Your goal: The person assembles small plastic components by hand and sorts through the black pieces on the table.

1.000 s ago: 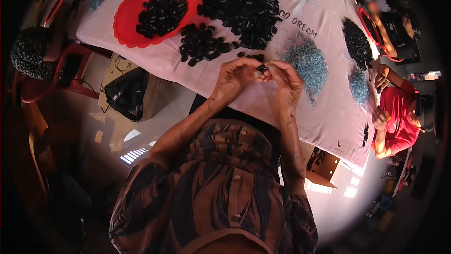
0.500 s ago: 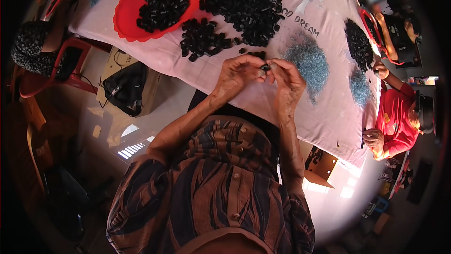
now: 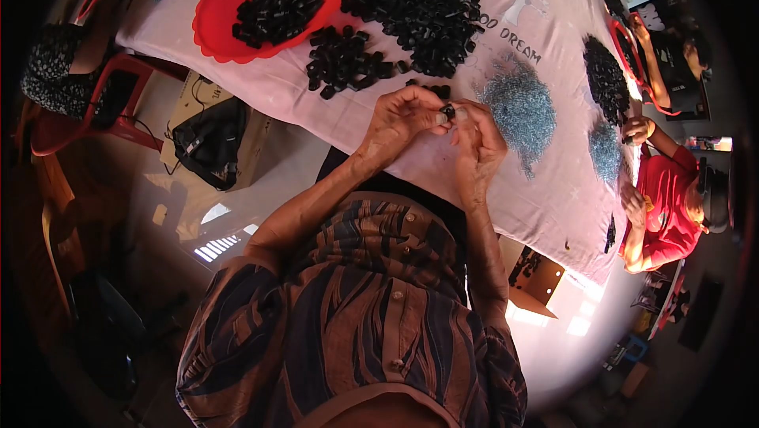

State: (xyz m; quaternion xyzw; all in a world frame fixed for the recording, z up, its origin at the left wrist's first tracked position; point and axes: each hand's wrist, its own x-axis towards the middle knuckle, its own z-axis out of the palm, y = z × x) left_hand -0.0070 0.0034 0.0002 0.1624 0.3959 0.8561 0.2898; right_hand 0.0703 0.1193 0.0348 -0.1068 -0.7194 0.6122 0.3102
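My left hand pinches a small black cylindrical piece between thumb and fingers, above the near edge of the table. Close against it is my right hand, its thumb and fingertips pressed together at the piece's right side. Whatever those right fingertips hold is too small or hidden to name. Just beyond my hands lie a few black pieces, partly covered by the left fingers. A heap of tiny clear-blue bits spreads to the right of my right hand.
A red basin holds more black pieces. Beside it are a large black pile and a smaller one on the pink cloth. Across at right, a person in red sits by other heaps. A carton stands below the table.
The black piece has turned, its end now facing up between my fingers. My right hand has shifted slightly left and down. The person in red has moved a hand back from the table edge.
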